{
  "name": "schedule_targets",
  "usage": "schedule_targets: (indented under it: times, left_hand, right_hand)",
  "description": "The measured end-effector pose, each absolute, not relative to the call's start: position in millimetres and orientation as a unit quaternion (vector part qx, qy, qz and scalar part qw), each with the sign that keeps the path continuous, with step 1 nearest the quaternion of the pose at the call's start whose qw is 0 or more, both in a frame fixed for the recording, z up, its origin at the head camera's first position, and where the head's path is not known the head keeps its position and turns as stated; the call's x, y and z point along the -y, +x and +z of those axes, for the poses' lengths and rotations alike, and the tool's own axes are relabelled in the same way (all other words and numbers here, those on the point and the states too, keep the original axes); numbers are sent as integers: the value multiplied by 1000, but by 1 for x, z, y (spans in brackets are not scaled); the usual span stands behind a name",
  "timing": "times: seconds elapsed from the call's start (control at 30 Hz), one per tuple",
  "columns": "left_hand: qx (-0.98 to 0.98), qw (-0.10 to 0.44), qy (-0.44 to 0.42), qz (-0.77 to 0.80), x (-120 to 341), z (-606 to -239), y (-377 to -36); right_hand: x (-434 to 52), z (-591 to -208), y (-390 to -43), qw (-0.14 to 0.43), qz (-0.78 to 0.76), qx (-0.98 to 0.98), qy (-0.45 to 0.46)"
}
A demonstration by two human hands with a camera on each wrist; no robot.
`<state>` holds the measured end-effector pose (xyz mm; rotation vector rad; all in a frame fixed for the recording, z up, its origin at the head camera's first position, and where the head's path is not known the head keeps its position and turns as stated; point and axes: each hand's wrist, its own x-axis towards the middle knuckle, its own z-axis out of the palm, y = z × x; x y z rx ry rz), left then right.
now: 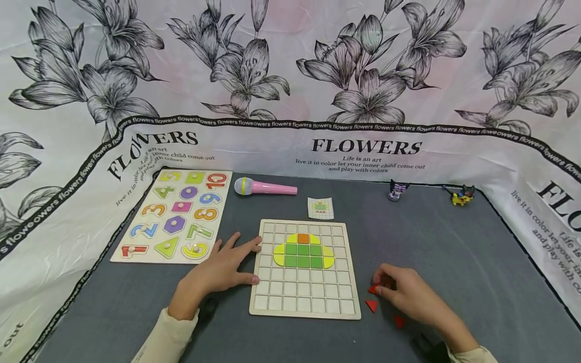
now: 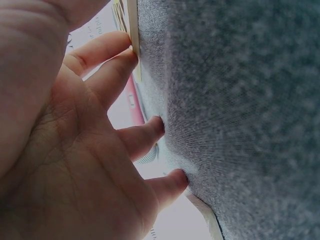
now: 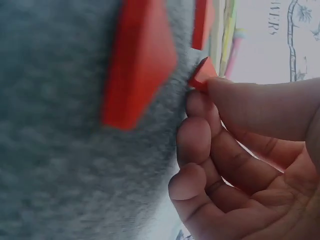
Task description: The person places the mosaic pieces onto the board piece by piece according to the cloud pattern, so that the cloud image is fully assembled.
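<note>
A wooden grid board (image 1: 304,305) lies mid-table, with green, yellow and orange pieces forming a shape in its upper cells. My left hand (image 1: 222,269) rests at its left edge, fingers spread, fingertips touching the rim. In the left wrist view those fingers (image 2: 112,75) are fairly straight. To the right of the board, my right hand (image 1: 408,292) pinches a red triangle piece (image 3: 202,74) between thumb and forefinger, just above the cloth. Two more red triangles lie near it, one red triangle (image 1: 371,305) beside the board and another red triangle (image 1: 399,321) below the hand.
A small pattern card (image 1: 320,208) lies behind the board. Farther left are a pink toy microphone (image 1: 272,188) and a number puzzle board (image 1: 152,252). Two small figures, a purple figurine (image 1: 397,190) and a yellow figurine (image 1: 462,196), stand at the back right by the flowered cloth.
</note>
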<state>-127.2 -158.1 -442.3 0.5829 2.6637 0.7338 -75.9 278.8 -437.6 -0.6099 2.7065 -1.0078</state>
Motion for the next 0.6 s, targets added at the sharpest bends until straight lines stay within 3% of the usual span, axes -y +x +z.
schedule_targets:
  times: [0.6]
  left_hand:
    - [-931,159,202,258,157,-440,-126]
  right_hand:
    - [-213,-419,-97,70,-369,-891,-256]
